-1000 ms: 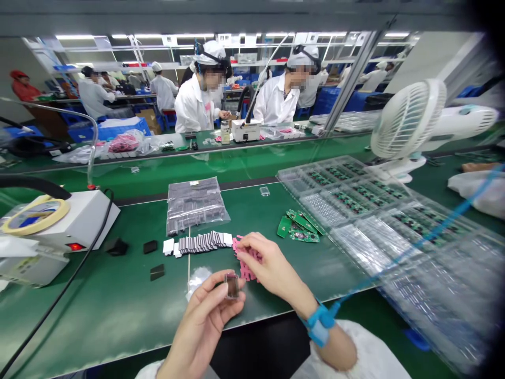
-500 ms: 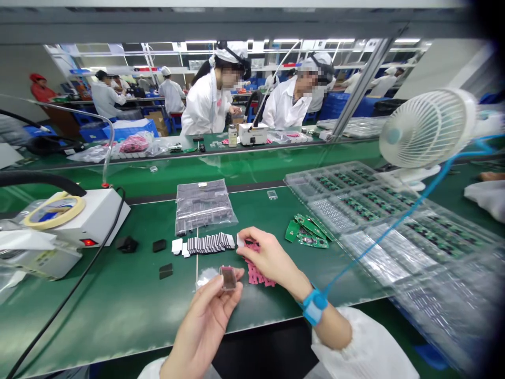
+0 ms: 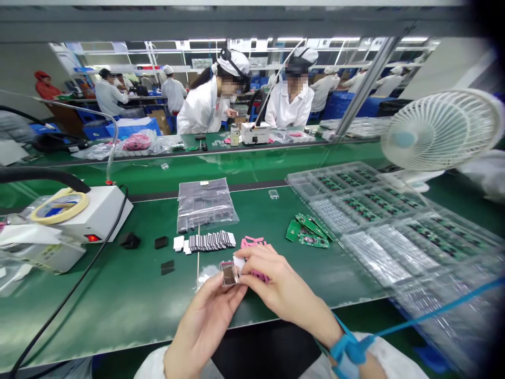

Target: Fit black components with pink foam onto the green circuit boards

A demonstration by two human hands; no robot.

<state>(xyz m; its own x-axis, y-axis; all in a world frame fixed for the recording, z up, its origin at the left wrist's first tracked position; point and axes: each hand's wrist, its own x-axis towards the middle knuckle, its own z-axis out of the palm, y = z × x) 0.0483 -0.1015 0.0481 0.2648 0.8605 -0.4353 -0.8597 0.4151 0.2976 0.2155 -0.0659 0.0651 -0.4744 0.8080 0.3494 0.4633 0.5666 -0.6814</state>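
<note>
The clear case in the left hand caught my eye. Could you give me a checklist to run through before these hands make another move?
1. Clear case held in the grip of the left hand: ok.
2. Small white piece held in the grip of the right hand, close beside the case: ok.
3. White piece touching the case: cannot tell, too small to see.
4. Blue strap around the right wrist: ok.
5. Pink pieces in full view: not ok, the right hand covers some.
6. Row of white pieces uncovered by either hand: ok.
</note>
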